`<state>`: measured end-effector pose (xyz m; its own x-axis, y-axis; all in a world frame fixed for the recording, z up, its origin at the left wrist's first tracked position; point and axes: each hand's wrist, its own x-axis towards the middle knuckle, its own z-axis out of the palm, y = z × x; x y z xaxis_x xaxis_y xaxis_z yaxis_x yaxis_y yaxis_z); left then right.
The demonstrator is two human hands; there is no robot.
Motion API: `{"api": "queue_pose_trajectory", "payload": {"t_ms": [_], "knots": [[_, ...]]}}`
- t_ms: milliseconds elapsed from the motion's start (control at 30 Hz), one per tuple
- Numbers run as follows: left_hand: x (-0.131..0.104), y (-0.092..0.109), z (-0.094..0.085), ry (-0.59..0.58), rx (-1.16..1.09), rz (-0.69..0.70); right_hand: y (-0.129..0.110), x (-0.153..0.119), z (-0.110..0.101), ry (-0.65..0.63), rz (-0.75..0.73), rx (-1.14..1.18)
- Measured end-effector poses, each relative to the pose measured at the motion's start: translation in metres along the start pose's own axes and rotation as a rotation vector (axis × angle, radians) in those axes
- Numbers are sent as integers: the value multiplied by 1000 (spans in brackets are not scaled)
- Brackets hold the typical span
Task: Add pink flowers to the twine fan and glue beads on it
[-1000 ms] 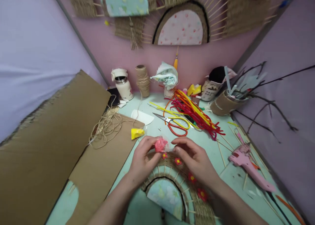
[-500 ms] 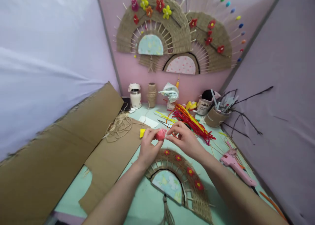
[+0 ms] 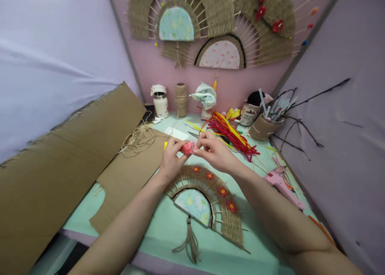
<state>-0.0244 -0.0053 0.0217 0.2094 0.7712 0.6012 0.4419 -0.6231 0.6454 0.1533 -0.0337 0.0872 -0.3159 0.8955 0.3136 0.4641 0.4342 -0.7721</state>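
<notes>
Between my hands is a small pinkish-red lump (image 3: 188, 148), soft-looking, with a pale, film-like edge on its right side. My left hand (image 3: 172, 156) is closed around its left end, thumb below and fingers above. The fingertips of my right hand (image 3: 210, 148) pinch at the pale edge. Below them on the table lies a woven twine fan (image 3: 231, 227) with red flowers, a pale blue patterned half-circle and a hanging tassel (image 3: 190, 243). A bit of yellow (image 3: 165, 145) shows behind my left hand.
Scissors (image 3: 193, 134) and a bundle of red and yellow pipe cleaners (image 3: 233, 132) lie beyond my hands. Cardboard (image 3: 129, 178) and loose twine (image 3: 140, 138) are left. At right are a pink glue gun (image 3: 284, 187) and a pot (image 3: 264, 127) with dark twigs jutting out.
The view has tilted down, so the scene sits higher and more of the table's front edge shows. Both hands still hold the pinkish-red lump, with little change in grip.
</notes>
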Motion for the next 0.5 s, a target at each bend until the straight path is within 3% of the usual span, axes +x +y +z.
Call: {"api": "queue_pose_trajectory", "payload": {"t_ms": [100,267,400,500], "knots": [[1,3,2,30,28,17,-3,-1,-2,30,-2,15],[-2,4,1,72,33,2,-3,-5,5,123,-145,-120],[-7,5,0,84,28,0,3,-5,16,145,-54,-62],[-8,8,1,103,-105,-77,10,-3,22,210,18,57]]}}
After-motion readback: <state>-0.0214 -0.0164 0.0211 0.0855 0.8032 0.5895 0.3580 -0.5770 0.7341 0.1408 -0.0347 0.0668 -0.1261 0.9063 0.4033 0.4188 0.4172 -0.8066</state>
